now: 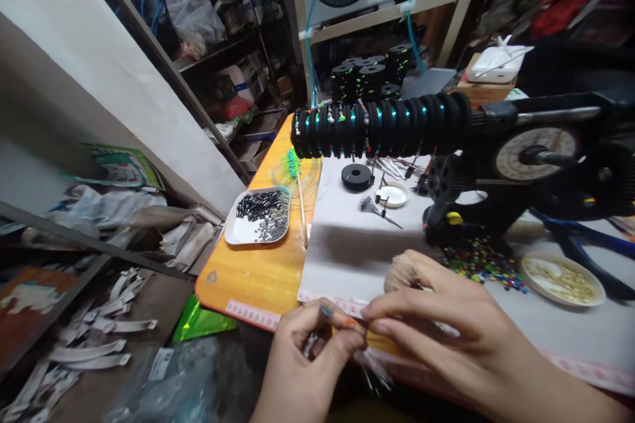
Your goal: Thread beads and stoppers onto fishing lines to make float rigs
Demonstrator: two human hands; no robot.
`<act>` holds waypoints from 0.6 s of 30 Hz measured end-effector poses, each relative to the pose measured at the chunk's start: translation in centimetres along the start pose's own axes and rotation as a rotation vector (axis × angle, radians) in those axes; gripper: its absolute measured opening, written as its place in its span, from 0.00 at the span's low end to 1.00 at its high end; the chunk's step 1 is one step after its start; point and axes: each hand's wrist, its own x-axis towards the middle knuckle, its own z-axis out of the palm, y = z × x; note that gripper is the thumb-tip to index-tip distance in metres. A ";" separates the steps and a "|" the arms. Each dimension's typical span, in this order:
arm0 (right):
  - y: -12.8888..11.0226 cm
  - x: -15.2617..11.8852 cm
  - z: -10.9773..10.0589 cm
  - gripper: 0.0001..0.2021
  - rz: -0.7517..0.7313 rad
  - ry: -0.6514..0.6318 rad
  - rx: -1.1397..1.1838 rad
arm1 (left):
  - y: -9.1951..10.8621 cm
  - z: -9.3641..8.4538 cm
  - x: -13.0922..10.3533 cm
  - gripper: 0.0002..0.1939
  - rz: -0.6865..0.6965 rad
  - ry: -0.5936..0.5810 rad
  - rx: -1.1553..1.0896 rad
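Note:
My left hand is closed, thumb against forefinger, at the table's front edge. A bundle of thin whitish strands sticks out below its fingertips, and a small orange piece shows at the forefinger. A dark grey patch lies on that forefinger. My right hand pinches thumb and forefinger together right beside the left fingertips; what it grips is too small to tell. Beige wrapping covers one of its fingers. Above the hands, a black-ringed cylinder carries blue-green line and small beads.
A white tray of black tubes and grey bits stands left on the orange table. Coloured beads and a dish of gold pieces lie right. Below the cylinder are a black spool and a wire bundle.

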 end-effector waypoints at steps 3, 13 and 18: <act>-0.2 0.0 0.0 0.06 -0.026 0.015 0.027 | -0.6 0.5 0.1 0.07 0.020 -0.007 -0.009; -0.1 -0.4 0.1 0.06 0.007 0.016 0.046 | -1.3 1.9 -0.5 0.12 0.108 0.179 -0.217; 0.5 -0.6 0.1 0.08 -0.010 -0.012 -0.019 | -1.4 1.4 -0.8 0.13 0.083 0.190 -0.338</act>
